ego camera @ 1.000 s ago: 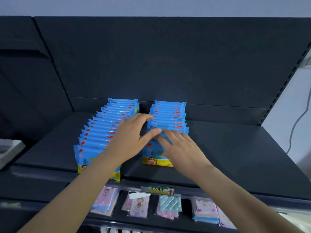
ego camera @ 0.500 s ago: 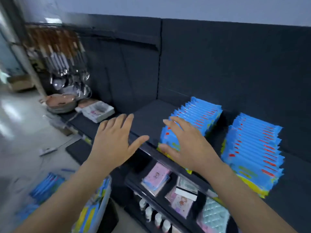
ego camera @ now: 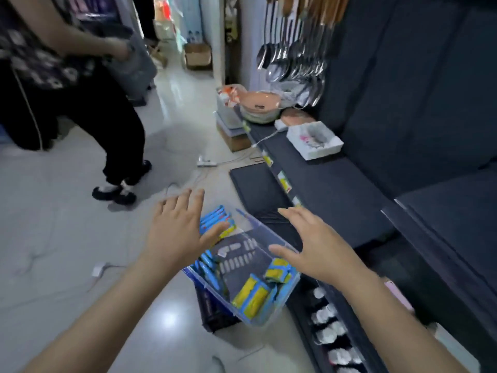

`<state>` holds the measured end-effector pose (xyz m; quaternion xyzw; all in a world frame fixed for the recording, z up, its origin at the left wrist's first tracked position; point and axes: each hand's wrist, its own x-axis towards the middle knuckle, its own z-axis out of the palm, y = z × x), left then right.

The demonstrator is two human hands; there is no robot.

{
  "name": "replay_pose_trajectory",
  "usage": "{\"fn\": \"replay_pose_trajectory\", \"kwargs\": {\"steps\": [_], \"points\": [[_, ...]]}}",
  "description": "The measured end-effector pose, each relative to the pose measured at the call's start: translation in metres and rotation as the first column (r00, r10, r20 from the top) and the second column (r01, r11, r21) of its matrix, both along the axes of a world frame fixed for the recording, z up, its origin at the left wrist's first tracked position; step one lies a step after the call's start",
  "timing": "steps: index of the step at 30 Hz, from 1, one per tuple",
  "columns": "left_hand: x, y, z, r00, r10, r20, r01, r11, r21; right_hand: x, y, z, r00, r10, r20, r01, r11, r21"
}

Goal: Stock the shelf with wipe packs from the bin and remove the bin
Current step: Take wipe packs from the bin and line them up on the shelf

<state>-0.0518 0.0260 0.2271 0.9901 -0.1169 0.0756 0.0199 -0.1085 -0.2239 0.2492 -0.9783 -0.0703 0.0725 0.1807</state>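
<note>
Hovering over the clear bin (ego camera: 258, 232) of wipe packs (ego camera: 251, 294), we note left hand (ego camera: 177, 232) and right hand (ego camera: 320, 254) released, fingers spread.

The wipe packs (ego camera: 251, 294) are bright blue with yellow ends, lying in a clear bin (ego camera: 269, 232). The shelf (ego camera: 336, 189) is dark charcoal, the floor (ego camera: 67, 238) pale glossy grey, a person's top (ego camera: 32, 57) dark and flower-patterned.

Bystander (ego camera: 53, 63) cut off at top & blurry; left hand (ego camera: 174, 235) covers some wipe packs (ego camera: 213, 218)
</note>
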Motion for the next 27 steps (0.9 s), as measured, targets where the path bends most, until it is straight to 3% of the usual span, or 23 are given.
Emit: {"fn": "replay_pose_trajectory", "kwargs": {"steps": [9, 16, 21, 24, 27], "points": [[0.011, 0.05, -0.116, 0.945, 0.182, -0.272, -0.18, 0.983, 0.031, 0.076, 0.041, -0.121, 0.967, 0.108, -0.233, -0.105, 0.994, 0.026], [0.021, 0.025, -0.193, 0.884, 0.318, -0.343, -0.329, 0.944, 0.028, 0.162, 0.064, -0.215, 0.892, 0.297, -0.341, -0.323, 0.946, -0.02], [0.041, 0.001, -0.246, 0.855, 0.357, -0.375, -0.377, 0.926, 0.022, 0.235, 0.088, -0.294, 0.876, 0.387, -0.29, -0.436, 0.89, -0.13], [0.051, -0.003, -0.269, 0.848, 0.376, -0.372, -0.395, 0.918, 0.028, 0.265, 0.103, -0.338, 0.844, 0.49, -0.219, -0.535, 0.8, -0.271], [0.059, -0.003, -0.29, 0.848, 0.382, -0.367, -0.4, 0.916, 0.028, 0.28, 0.111, -0.367, 0.835, 0.535, -0.127, -0.543, 0.765, -0.346]]}}
